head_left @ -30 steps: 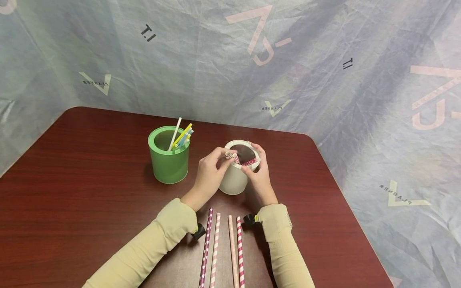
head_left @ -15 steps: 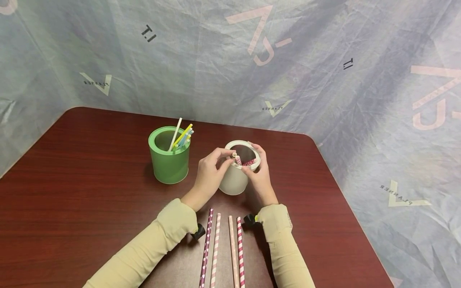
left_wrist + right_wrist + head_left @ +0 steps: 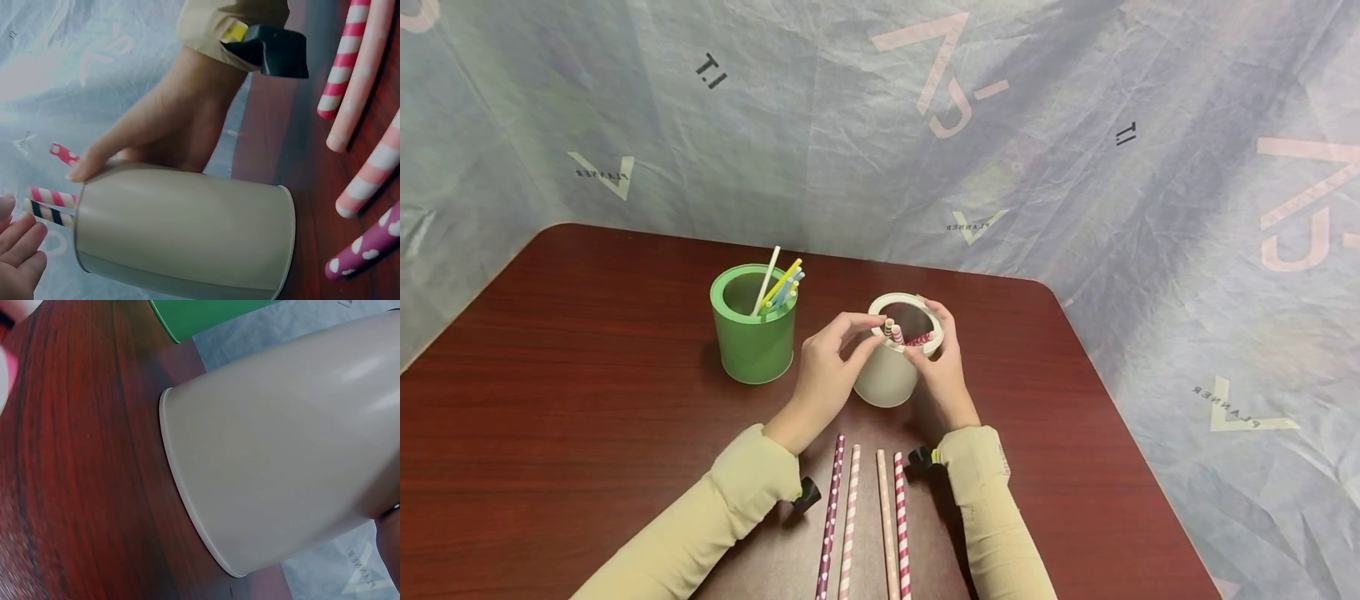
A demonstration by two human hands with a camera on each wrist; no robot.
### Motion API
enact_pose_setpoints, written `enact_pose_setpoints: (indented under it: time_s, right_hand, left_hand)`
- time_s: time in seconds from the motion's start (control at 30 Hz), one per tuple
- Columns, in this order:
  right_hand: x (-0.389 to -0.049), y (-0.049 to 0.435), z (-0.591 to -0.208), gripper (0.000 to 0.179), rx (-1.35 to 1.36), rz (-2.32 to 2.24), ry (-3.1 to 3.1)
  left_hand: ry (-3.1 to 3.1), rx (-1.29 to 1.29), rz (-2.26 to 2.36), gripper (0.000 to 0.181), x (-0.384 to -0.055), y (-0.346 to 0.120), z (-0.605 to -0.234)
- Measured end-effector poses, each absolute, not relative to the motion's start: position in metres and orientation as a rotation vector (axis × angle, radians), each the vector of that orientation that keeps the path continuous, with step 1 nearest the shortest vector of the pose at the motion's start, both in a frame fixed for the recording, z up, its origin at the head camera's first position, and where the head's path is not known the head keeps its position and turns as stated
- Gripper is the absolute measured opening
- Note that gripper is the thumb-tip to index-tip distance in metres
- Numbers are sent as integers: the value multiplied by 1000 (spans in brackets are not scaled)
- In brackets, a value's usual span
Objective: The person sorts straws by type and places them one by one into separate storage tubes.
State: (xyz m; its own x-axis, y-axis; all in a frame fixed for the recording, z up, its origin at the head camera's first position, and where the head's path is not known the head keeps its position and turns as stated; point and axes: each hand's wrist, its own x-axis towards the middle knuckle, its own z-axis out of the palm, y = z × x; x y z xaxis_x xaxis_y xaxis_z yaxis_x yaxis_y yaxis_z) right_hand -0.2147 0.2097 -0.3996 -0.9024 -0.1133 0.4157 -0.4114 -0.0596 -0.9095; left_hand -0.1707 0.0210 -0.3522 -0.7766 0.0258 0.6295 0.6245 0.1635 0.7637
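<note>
A cream tin (image 3: 886, 379) stands upright on the table. My right hand (image 3: 945, 358) grips its rim, thumb in front and fingers round the far side. Out of the tin's mouth poke a black-striped paper straw (image 3: 49, 213), a pink-striped straw (image 3: 53, 196) and a red straw with white dots (image 3: 64, 153). At the left of the rim is my left hand (image 3: 827, 362), its thumb and fingers spread apart beside the straw tops and holding nothing. The left wrist view shows its relaxed fingertips (image 3: 31, 234) close to the black-striped straw. The straws' lower ends are hidden inside the tin.
Left of the cream tin stands a green tin (image 3: 756, 346) with white, yellow and blue straws leaning in it. Between the forearms lie a purple hearted straw (image 3: 830, 517), a pale pink striped one (image 3: 849, 517), a peach one (image 3: 887, 517) and a deep pink striped one (image 3: 902, 517).
My left hand lowered the black-striped and pink-striped straws against the tin's rim, then let go and drew back slightly left. The right hand keeps its grip on the tin.
</note>
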Motion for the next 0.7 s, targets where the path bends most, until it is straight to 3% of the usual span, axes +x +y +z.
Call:
enact_pose_setpoints:
  time_s: [0.3,0.7]
  right_hand:
    - [-215,209,-400,94,580,2055,-1979]
    - [-216,209,-402,92,582,2059,-1973]
  left_hand:
    - [-2019,-520,-1765,20,-156,7,-350]
    - [-2497,-327,-1710,17,-143,-10,-354]
